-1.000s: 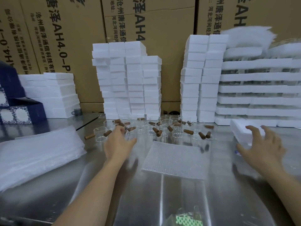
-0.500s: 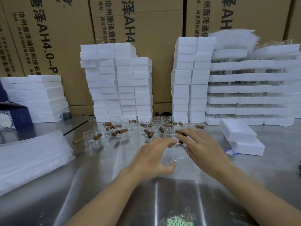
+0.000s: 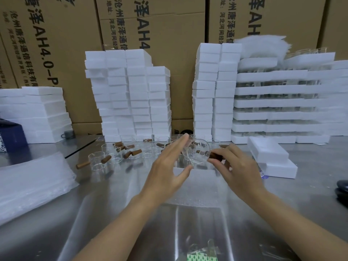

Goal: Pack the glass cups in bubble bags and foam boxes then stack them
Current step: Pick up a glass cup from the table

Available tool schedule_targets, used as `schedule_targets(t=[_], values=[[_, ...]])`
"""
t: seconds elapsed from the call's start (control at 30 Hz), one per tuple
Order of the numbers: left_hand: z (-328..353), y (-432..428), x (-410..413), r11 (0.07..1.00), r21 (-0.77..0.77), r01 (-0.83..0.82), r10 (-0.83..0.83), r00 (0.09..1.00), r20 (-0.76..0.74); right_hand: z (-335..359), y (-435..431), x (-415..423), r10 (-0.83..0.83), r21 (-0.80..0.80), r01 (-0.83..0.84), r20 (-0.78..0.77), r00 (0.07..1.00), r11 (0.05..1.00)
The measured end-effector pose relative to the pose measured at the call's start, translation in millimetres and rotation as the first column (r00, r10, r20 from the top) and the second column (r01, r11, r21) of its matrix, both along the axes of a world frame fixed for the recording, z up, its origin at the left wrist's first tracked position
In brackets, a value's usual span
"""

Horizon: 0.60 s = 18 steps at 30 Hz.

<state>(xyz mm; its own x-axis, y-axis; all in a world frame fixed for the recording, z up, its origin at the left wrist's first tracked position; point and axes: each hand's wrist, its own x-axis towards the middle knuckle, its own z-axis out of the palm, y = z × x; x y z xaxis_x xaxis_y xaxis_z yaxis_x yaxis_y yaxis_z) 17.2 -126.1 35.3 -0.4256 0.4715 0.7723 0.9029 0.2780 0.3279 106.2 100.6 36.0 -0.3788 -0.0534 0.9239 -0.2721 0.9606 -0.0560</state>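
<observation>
The right hand (image 3: 239,170) is pinching the cup (image 3: 195,154) by its wooden handle (image 3: 216,156), thumb and fingertips closing on the wood; it is holding the cup in the air, tipped so that a round end is facing the viewer. The left hand (image 3: 167,172) is lying spread, fingers straight, along the cup's left side with the thumb reaching under it; whether the fingers are actually touching the glass I cannot tell. The cup is hanging just above the far edge of the bag (image 3: 201,185), which is lying flat on the tabletop (image 3: 116,213) between the forearms.

The step in hand is looking like the bagging of one cup, with the task as a whole only partly done; many loose cups (image 3: 113,155) are waiting at the far side of the tabletop, a pile of bags (image 3: 32,185) is lying at the left, and two boxes (image 3: 267,153) are sitting near the right hand, in front of tall white stacks (image 3: 130,95) along the far side.

The next move is probably calling for the left hand to lift and open the bag's mouth while the right is feeding the cup in, base or rim first; the handle is sticking out sideways and is likely to snag, so the cup may be needing a turn to go in cleanly.
</observation>
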Motion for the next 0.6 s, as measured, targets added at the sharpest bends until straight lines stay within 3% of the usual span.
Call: schedule_targets(t=[0.17,0.6], values=[[-2,-2,-1,1.0,-0.011,0.017,-0.017,0.999,0.028,-7,-15,-3,0.112,-0.141,-0.104,0.052,0.992,0.985],[-7,-1,-5,1.0,0.032,0.001,-0.002,0.999,0.036,-2,-16,1,0.128,-0.18,-0.125,0.002,0.992,0.976]])
